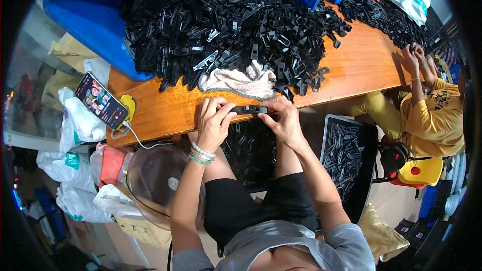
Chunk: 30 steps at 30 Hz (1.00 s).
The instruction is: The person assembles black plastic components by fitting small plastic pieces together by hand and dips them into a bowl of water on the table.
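Note:
A small, long black plastic part (249, 110) is held level between my two hands, just off the near edge of the wooden table. My left hand (213, 123) pinches its left end between thumb and fingers. Its right end sits in the closed thumb and fingers of my right hand (283, 120). Just beyond lies a crumpled whitish cloth (236, 83). Behind the cloth rises a large heap of similar black plastic parts (216, 30), some with shiny faces.
A blue bin (83, 25) lies at the left of the heap. The phone (102, 101) stands at the table's left end with a white cable. Below right is a black tray (346, 155) of parts. A co-worker in yellow (434, 115) sits at right, handling parts.

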{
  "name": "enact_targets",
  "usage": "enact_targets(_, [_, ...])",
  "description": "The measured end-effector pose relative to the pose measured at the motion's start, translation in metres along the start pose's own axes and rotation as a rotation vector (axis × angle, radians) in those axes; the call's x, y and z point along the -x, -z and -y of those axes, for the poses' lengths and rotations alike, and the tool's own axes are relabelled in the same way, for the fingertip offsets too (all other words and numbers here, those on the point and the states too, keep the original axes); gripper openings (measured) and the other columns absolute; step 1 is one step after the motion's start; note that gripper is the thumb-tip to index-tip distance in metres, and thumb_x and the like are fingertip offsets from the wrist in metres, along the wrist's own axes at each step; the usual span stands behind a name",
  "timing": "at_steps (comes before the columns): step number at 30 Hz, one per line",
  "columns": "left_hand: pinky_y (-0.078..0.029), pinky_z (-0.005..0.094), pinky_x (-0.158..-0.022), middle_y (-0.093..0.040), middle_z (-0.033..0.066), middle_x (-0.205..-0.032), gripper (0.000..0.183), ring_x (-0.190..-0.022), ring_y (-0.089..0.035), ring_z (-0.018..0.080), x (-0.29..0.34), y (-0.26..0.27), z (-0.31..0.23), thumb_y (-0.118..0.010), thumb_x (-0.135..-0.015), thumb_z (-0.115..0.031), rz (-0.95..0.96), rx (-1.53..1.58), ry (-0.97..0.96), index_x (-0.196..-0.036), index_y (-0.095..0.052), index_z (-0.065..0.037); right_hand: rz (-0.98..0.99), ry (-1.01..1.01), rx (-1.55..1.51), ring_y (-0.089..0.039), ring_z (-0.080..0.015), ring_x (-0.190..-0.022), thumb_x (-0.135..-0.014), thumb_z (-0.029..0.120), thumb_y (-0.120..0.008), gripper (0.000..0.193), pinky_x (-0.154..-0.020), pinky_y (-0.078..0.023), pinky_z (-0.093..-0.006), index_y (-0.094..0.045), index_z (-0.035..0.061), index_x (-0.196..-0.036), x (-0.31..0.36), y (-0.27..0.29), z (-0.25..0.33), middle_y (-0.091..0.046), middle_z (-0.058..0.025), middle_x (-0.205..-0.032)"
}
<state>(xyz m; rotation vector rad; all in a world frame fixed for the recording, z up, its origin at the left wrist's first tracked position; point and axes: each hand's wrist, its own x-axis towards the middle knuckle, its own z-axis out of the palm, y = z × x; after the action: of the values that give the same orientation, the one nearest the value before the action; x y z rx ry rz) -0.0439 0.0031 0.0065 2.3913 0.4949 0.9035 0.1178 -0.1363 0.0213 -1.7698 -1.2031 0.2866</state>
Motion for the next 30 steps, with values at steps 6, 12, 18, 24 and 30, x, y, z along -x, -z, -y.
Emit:
enact_targets(6, [-0.045,0.039,-0.076,-0.056,0.0112,-0.096,0.021,-0.089,-0.052,0.0293,0.001,-0.003,0.0,-0.067,-0.076,-0.003,-0.006,-0.044,-0.06,-0.097,-0.065,-0.001,0.141,-0.067,-0.135,-0.055,-0.0189,-0.078,-0.073,0.002,-0.074,0.027,-0.07,-0.045,-0.0293,-0.071,0.0003,-0.1,-0.009,0.002,-0.009,-0.058,-0.0087,-0.081])
enact_targets(12, [-0.045,0.0394,-0.077,-0.06,0.0104,-0.096,0.021,-0.09,-0.054,0.0298,-0.004,-0.005,-0.004,-0.065,-0.076,-0.001,0.03,0.001,-0.09,-0.098,-0.065,0.0,0.127,0.09,0.069,-0.052,-0.0226,-0.088,-0.066,0.01,-0.078,0.029,-0.081,-0.041,-0.0334,-0.073,0.0038,-0.095,-0.013,-0.007,0.003,-0.058,-0.005,-0.087])
enact_targets(18, [-0.046,0.0381,-0.079,-0.06,0.011,-0.096,0.023,-0.09,-0.055,0.0289,-0.005,-0.001,0.001,-0.069,-0.077,-0.006,0.049,0.006,-0.091,-0.099,-0.066,0.001,-0.008,0.109,0.185,-0.057,-0.0241,-0.087,-0.07,0.009,-0.077,0.027,-0.078,-0.045,-0.0342,-0.072,0.0033,-0.096,0.003,-0.008,0.011,-0.059,-0.0071,-0.088])
enact_targets(24, [-0.044,0.0392,-0.089,-0.06,0.0131,-0.102,0.022,-0.099,-0.056,0.0291,-0.026,-0.006,0.001,-0.07,-0.078,-0.008,-0.049,0.04,-0.099,-0.098,-0.067,0.001,0.262,-0.149,-0.095,-0.061,-0.0287,-0.084,-0.077,-0.002,-0.067,0.029,-0.076,-0.05,-0.0362,-0.066,-0.0011,-0.107,0.055,-0.002,0.012,-0.059,-0.0144,-0.097])
enact_targets(30, [-0.043,0.0406,-0.088,-0.057,0.0142,-0.095,0.012,-0.099,-0.053,0.0314,-0.058,-0.011,-0.002,-0.064,-0.081,-0.005,0.181,-0.259,-0.146,-0.091,-0.06,-0.002,-0.241,0.127,0.102,-0.059,-0.0298,-0.094,-0.079,-0.003,-0.064,0.025,-0.083,-0.047,-0.0355,-0.067,-0.0003,-0.103,0.037,0.004,0.001,-0.061,-0.0143,-0.102])
